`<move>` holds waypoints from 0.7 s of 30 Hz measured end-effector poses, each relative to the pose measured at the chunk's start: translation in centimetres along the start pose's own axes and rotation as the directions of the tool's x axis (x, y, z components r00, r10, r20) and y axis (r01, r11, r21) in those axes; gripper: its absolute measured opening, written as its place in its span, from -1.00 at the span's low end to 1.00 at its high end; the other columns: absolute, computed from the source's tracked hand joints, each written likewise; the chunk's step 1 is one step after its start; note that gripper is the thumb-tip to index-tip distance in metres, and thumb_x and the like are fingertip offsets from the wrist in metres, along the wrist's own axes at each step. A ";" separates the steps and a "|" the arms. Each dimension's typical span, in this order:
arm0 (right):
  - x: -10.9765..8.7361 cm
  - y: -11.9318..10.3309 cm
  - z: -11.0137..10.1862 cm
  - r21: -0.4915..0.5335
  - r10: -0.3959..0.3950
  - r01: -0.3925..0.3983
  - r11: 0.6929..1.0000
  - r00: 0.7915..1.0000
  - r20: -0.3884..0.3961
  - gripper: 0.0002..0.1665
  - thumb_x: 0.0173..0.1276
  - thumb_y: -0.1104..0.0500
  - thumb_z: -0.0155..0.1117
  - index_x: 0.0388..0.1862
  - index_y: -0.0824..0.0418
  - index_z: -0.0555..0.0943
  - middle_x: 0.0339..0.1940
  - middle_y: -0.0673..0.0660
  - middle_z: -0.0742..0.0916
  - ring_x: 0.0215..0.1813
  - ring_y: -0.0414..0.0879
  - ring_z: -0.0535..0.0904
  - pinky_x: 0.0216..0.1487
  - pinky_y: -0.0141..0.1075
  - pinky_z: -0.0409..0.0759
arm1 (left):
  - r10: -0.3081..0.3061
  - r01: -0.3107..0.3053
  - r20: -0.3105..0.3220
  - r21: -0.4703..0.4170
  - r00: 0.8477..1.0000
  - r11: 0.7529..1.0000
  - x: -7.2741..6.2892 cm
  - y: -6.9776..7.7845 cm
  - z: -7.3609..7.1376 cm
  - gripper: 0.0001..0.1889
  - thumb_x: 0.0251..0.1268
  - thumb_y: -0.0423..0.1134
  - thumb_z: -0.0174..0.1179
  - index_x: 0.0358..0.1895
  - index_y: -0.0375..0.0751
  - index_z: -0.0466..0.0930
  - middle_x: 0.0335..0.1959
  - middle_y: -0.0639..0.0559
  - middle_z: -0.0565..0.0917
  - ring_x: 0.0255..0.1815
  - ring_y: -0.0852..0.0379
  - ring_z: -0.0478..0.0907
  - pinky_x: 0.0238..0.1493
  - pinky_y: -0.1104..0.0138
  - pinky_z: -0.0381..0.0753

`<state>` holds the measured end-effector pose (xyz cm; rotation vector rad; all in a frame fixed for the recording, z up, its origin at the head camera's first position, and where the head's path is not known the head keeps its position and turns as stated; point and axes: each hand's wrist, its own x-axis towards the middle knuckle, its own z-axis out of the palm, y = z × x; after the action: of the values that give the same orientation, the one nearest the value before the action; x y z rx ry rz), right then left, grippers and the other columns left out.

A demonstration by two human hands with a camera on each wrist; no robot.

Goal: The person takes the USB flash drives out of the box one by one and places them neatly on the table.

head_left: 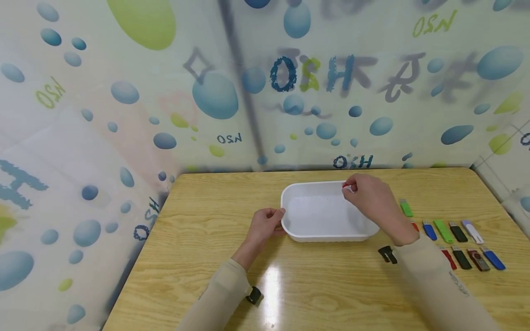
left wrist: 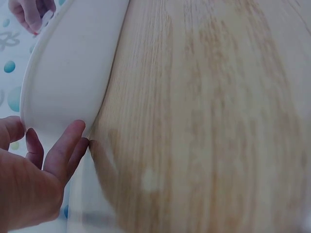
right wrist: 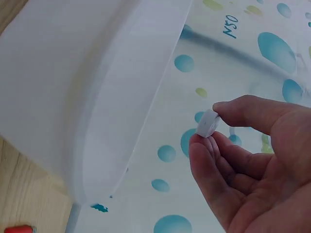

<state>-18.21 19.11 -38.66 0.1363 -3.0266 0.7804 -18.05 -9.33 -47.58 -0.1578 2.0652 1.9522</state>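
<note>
A shallow white plastic tub (head_left: 316, 214) stands on the wooden table, nothing lying inside it. My left hand (head_left: 265, 223) holds its left end, thumb at the rim and fingers against the outer wall (left wrist: 73, 63). Above the tub's far right corner is my right hand (head_left: 370, 197). Between thumb and fingertips it pinches a small flat white piece (right wrist: 208, 123), with a bit of red showing in the head view; the fingers hide much of it, and I cannot tell its kind.
Right of the tub, several USB sticks lie in rows, among them a green one (head_left: 406, 208), a white one (head_left: 473, 231) and a maroon one (head_left: 478, 260). My right forearm partly covers the nearest ones. A patterned wall (head_left: 256, 124) rises behind the table (head_left: 198, 257).
</note>
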 end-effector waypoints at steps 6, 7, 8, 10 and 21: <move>-0.8 0.8 -1.0 0.000 -0.002 0.002 1.000 0.999 -0.034 -0.75 0.45 0.18 0.31 -0.08 0.37 0.69 -0.30 0.18 0.72 -0.35 0.03 0.54 -0.42 -0.22 0.53 | 0.017 -0.017 0.004 -0.004 1.000 1.000 0.3 -0.3 0.0 -0.62 0.58 -0.17 0.19 0.02 -0.56 0.59 -0.06 -0.29 0.65 -0.05 -0.07 0.71 -0.07 0.16 0.82; -0.9 1.0 -1.2 0.001 0.003 -0.002 1.000 0.999 -0.035 -0.74 0.45 0.18 0.30 -0.07 0.37 0.69 -0.28 0.19 0.73 -0.34 0.04 0.55 -0.40 -0.20 0.55 | 0.018 -0.018 0.003 -0.002 1.000 1.000 0.3 -0.4 -0.1 -0.62 0.58 -0.17 0.19 0.02 -0.56 0.59 -0.06 -0.29 0.65 -0.06 -0.06 0.71 -0.08 0.17 0.82; -1.0 1.1 -1.4 0.003 0.009 -0.008 1.000 0.999 -0.034 -0.73 0.45 0.17 0.30 -0.06 0.38 0.69 -0.26 0.21 0.73 -0.33 0.05 0.56 -0.38 -0.18 0.58 | 0.020 -0.020 0.003 0.001 1.000 1.000 0.4 -0.4 -0.1 -0.62 0.58 -0.17 0.19 0.02 -0.56 0.59 -0.06 -0.29 0.65 -0.06 -0.06 0.71 -0.09 0.18 0.83; -1.3 1.5 -1.8 0.006 0.021 -0.021 1.000 0.999 -0.031 -0.71 0.46 0.16 0.28 -0.04 0.39 0.67 -0.23 0.24 0.74 -0.30 0.07 0.57 -0.35 -0.15 0.61 | 0.014 -0.014 0.000 0.006 1.000 1.000 0.4 -0.4 -0.1 -0.62 0.58 -0.17 0.19 0.02 -0.54 0.59 -0.06 -0.28 0.66 -0.07 -0.04 0.71 -0.09 0.19 0.83; -2.6 5.9 -4.3 0.014 0.086 -0.086 0.996 0.996 -0.026 -0.55 0.54 0.07 0.20 0.11 0.46 0.59 -0.10 0.34 0.72 -0.20 0.14 0.61 -0.25 0.01 0.66 | 0.012 -0.012 0.006 0.004 1.000 1.000 0.4 -0.4 -0.1 -0.61 0.58 -0.15 0.19 0.03 -0.53 0.59 -0.04 -0.28 0.65 -0.06 -0.04 0.70 -0.06 0.17 0.82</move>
<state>-16.23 26.54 -37.79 -0.0040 -3.0207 0.8015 -18.34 -9.42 -48.09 -0.1386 2.0706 1.9533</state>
